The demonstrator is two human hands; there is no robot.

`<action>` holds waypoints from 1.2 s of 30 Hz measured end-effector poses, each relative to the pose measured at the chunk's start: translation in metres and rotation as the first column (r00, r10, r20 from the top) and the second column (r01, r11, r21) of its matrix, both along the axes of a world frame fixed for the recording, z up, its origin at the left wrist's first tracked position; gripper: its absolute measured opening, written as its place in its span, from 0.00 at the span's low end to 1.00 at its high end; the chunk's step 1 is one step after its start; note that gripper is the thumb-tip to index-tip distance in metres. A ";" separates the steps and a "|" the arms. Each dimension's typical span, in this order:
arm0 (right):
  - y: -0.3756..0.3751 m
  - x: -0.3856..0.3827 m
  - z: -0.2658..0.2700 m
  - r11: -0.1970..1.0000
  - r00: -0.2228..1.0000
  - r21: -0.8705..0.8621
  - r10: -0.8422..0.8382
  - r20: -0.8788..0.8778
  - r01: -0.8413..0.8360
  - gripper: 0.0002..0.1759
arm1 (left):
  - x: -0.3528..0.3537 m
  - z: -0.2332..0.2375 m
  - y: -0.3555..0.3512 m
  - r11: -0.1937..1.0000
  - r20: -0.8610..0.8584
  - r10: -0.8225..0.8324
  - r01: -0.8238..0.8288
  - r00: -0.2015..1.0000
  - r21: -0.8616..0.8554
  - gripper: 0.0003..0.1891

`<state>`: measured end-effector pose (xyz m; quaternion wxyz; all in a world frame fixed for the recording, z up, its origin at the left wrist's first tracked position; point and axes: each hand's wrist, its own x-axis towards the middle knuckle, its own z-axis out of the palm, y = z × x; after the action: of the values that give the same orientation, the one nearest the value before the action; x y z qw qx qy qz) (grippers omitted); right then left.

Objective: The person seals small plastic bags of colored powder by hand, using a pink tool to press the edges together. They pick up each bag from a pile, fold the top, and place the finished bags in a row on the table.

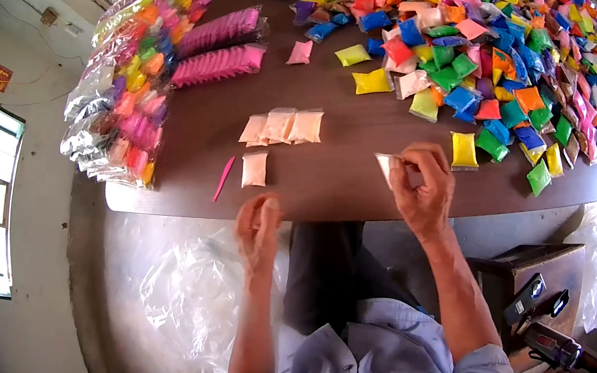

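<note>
My right hand (424, 185) is over the front part of the table, pinching a small pale packet (384, 168) between thumb and fingers. At the table's front edge my left hand (258, 227) is closed, its fingers curled in and slightly blurred; anything inside them is hidden. Just beyond it lies a peach-coloured packet (254, 168), apart from a row of several similar peach packets (279, 125). A thin pink plastic stick (223, 179) rests to the left of the single packet.
A large heap of coloured packets (448, 61) covers the table's far right. Bagged rows of mixed packets (139, 70) line the left edge, beside two pink bundles (218, 64). A yellow packet (464, 150) lies near my right hand. A wooden stool (552, 267) holds a phone (526, 297).
</note>
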<state>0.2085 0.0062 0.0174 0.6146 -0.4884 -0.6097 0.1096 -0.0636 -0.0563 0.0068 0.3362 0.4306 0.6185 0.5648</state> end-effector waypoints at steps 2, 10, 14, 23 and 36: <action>-0.002 0.006 0.009 0.999 0.990 0.034 -0.044 0.132 0.040 0.09 | -0.026 -0.002 0.003 0.999 -0.135 0.053 -0.054 0.989 -0.002 0.14; -0.024 -0.024 -0.016 0.998 0.878 -0.062 0.040 0.478 -0.011 0.13 | -0.102 -0.001 0.038 0.983 -0.761 0.150 -0.180 0.632 0.044 0.08; -0.035 -0.017 -0.018 0.995 0.879 -0.092 0.086 0.469 -0.048 0.16 | -0.116 0.008 0.052 0.995 -0.829 0.012 -0.087 0.559 -0.044 0.08; -0.044 0.019 -0.025 0.993 0.891 -0.117 0.077 0.448 -0.027 0.22 | -0.147 0.014 0.074 0.981 -0.969 -0.192 0.050 0.155 -0.186 0.03; -0.046 0.021 -0.030 0.991 0.900 -0.116 0.109 0.421 -0.066 0.18 | -0.133 0.015 0.050 0.998 -0.856 0.011 -0.059 0.517 -0.023 0.04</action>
<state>0.2298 -0.0400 -0.0129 0.4361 -0.5024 -0.7444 0.0575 -0.1966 -0.0062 0.0220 -0.0119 0.6316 0.7260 0.2717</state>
